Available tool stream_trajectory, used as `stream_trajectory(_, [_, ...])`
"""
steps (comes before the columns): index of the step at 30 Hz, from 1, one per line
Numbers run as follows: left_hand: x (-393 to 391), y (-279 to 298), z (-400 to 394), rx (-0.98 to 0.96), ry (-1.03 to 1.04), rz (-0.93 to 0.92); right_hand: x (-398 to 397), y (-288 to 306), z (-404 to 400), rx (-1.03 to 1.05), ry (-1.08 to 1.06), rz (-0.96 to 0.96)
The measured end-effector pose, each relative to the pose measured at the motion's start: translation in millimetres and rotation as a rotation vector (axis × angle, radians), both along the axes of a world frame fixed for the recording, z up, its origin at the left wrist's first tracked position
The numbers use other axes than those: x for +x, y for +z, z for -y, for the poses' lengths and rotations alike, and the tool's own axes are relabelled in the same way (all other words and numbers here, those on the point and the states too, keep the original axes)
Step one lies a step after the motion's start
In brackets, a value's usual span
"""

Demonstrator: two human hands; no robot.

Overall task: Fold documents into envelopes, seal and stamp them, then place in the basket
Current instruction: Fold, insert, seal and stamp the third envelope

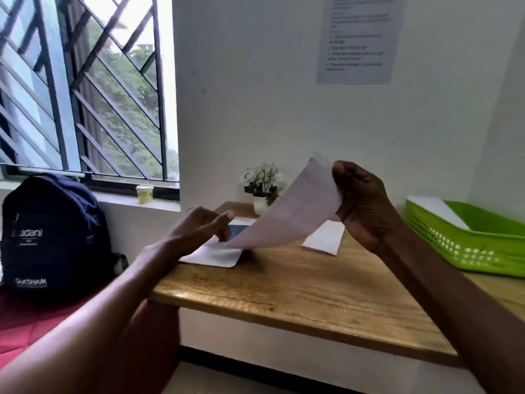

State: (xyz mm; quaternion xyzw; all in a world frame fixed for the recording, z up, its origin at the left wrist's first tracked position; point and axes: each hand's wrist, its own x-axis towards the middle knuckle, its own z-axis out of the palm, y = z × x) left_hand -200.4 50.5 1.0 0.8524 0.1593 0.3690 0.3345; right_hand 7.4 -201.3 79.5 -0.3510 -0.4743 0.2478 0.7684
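Head view: envelope (434,210) in basket (466,245)

Two hands (204,226), one basket (483,245)

Wooden table (298,285) against white wall. Green plastic mesh basket (466,240) at its right edge, white sheet inside. Small potted white-flowered plant (262,184) at back centre. Dark blue backpack (51,237) left of table, below window.
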Motion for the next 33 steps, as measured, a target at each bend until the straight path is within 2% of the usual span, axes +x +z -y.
stream_trajectory(3, [9.0, 5.5, -0.2, 0.041, -0.021, 0.018, 19.3, 0.7, -2.2, -0.012, 0.106, -0.144])
stream_trajectory(5, [24.0, 15.6, 6.8, 0.111, -0.045, 0.032, 34.7, 4.7, -8.5, 0.041, 0.226, -0.331])
stream_trajectory(7, [43.7, 30.0, 21.6, 0.071, -0.127, 0.056, 53.4, 7.7, -18.9, 0.108, 0.325, -0.456])
stream_trajectory(10, [79.2, 46.1, 42.3, -0.036, -0.256, 0.005, 83.5, -5.1, -36.1, 0.075, 0.296, -0.447])
stream_trajectory(14, [128.4, 57.8, 62.0, -0.21, -0.328, -0.214, 106.3, -33.9, -46.9, -0.118, 0.268, -0.294])
stream_trajectory(18, [174.3, 46.4, 67.9, -0.499, -0.49, -0.306, 116.0, -53.7, -60.0, -0.24, -0.004, -0.171])
stream_trajectory(21, [195.1, 24.3, 66.1, -0.707, -0.62, -0.21, 118.0, -62.1, -65.2, -0.222, -0.102, -0.058])
stream_trajectory(24, [196.9, 12.2, 67.9, -0.891, -0.663, -0.052, 112.5, -57.6, -67.5, -0.234, -0.203, 0.035])
stream_trajectory(28, [188.4, 15.7, 61.2, -0.934, -0.607, 0.1, 114.5, -58.5, -73.2, -0.275, -0.362, 0.094])
stream_trajectory(30, [181.3, 21.7, 52.5, -0.927, -0.51, 0.147, 119.3, -61.4, -70.8, -0.411, -0.562, 0.262])
stream_trajectory(33, [171.6, 26.7, 38.9, -0.945, -0.323, 0.225, 124.5, -71.5, -62.7, -0.825, -0.786, 0.778])
